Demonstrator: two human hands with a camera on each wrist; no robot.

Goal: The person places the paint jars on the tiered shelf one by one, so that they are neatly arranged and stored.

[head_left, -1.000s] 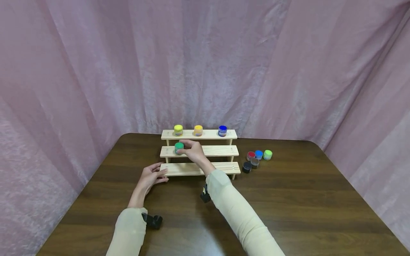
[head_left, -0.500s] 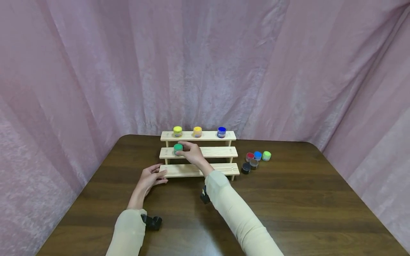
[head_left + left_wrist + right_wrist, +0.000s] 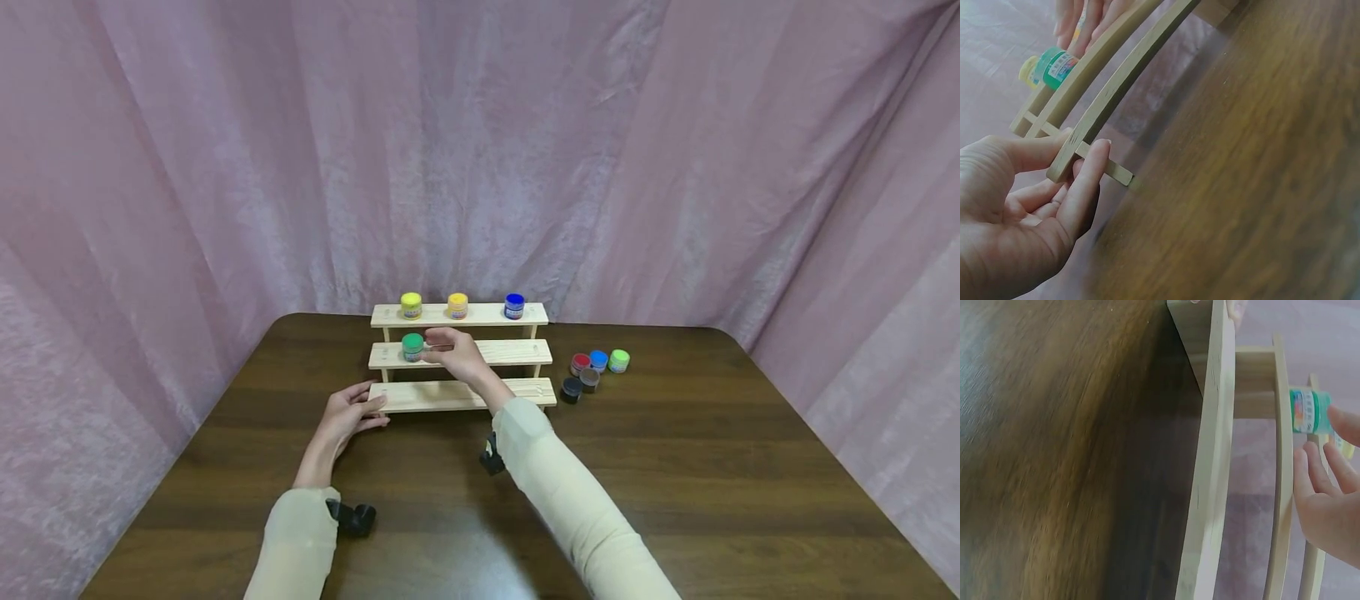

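A three-step wooden display rack (image 3: 442,397) stands on the table. My left hand (image 3: 350,415) holds the left end of its lowest board, thumb on top and fingers beneath, as the left wrist view (image 3: 1041,212) of the hand also shows. On the left of the middle board sits a green paint jar (image 3: 412,347), upright. Beside it on the right is my right hand (image 3: 459,358), fingers spread and loose, holding nothing. In the right wrist view the thumb is close to the lid of the green jar (image 3: 1305,411); whether it touches cannot be told.
A yellow jar (image 3: 411,306), an orange jar (image 3: 457,306) and a blue jar (image 3: 513,306) stand on the top board. Right of the rack, on the table (image 3: 712,433), are red (image 3: 581,364), light blue, light green (image 3: 618,361), brown and black jars. A pink curtain hangs behind.
My right hand has let go of the green jar and drawn slightly right of it. The jar stays on the middle board. My left hand keeps its hold on the rack.
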